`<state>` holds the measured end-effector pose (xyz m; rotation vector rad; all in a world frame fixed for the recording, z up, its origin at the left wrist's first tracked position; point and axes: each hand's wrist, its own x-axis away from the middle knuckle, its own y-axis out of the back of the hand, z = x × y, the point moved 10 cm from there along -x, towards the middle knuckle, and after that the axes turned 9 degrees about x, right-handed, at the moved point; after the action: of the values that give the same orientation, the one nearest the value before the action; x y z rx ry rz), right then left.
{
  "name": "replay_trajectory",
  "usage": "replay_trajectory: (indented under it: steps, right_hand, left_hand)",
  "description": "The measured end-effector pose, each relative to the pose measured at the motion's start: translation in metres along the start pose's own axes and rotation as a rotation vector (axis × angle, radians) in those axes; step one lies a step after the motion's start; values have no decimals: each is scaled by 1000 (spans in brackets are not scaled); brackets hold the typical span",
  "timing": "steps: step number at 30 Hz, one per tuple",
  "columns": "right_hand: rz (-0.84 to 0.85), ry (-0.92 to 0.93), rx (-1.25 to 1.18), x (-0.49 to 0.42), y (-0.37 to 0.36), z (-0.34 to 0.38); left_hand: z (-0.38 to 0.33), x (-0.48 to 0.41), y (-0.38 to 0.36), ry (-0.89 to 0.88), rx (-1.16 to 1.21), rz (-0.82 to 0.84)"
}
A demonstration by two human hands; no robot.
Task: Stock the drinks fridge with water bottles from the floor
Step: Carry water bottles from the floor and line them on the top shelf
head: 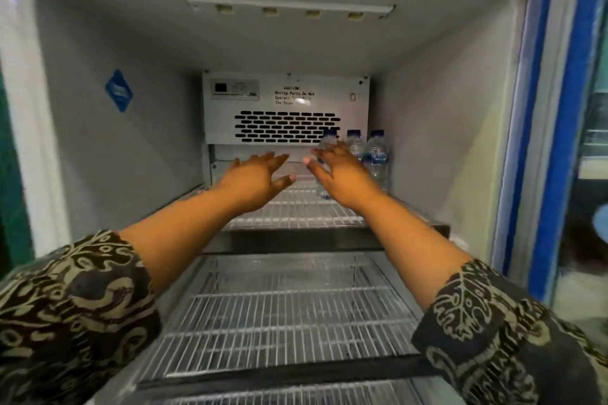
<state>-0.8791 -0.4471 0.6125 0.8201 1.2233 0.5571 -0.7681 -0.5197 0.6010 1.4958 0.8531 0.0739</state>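
- Bottle (326,143) stands by right hand (339,174), spread and empty; left hand (255,181) likewise
- Best nudge it snug against neighbours (376,154), far right on shelf (296,207)

Your sleeves (75,306) carry a swirling tan batik pattern on dark brown. The water bottles (377,154) are clear with blue caps and blue labels, the same blue as the diamond sticker (119,91) and the door frame (559,141). The pale grey fan panel (286,102) has black slots in a brick pattern, and the wire shelves (289,316) are white.
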Motion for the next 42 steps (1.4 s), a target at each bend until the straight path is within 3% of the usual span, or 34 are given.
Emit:
replay_trajectory:
  steps: [6,10,14,19,25,31,35,42]
  right_hand:
    - [-47,193,-45,49,-3,72]
    - [-103,321,-235,108,-16,122]
    - [-19,490,-373,193,-52,184]
    - [203,683,-485,324,-109,271]
    - [527,904,-531,487,-162,371]
    - [827,1053,-508,623,-188,470]
    - [998,1016,-475,687,-217,520]
    - [1279,754,-428,769,-281,569]
  left_hand:
    - [6,110,29,86,-147,-117]
    - [28,209,30,280,-119,-165]
    - [49,329,-1,523,-113,-73]
    - [48,508,-31,823,-38,-70]
    - [36,716,-62,1218,-16,52]
    - [32,883,-59,1492,23,116]
    - [41,968,-48,1581,50,146]
    - [90,1066,-40,1678,118,84]
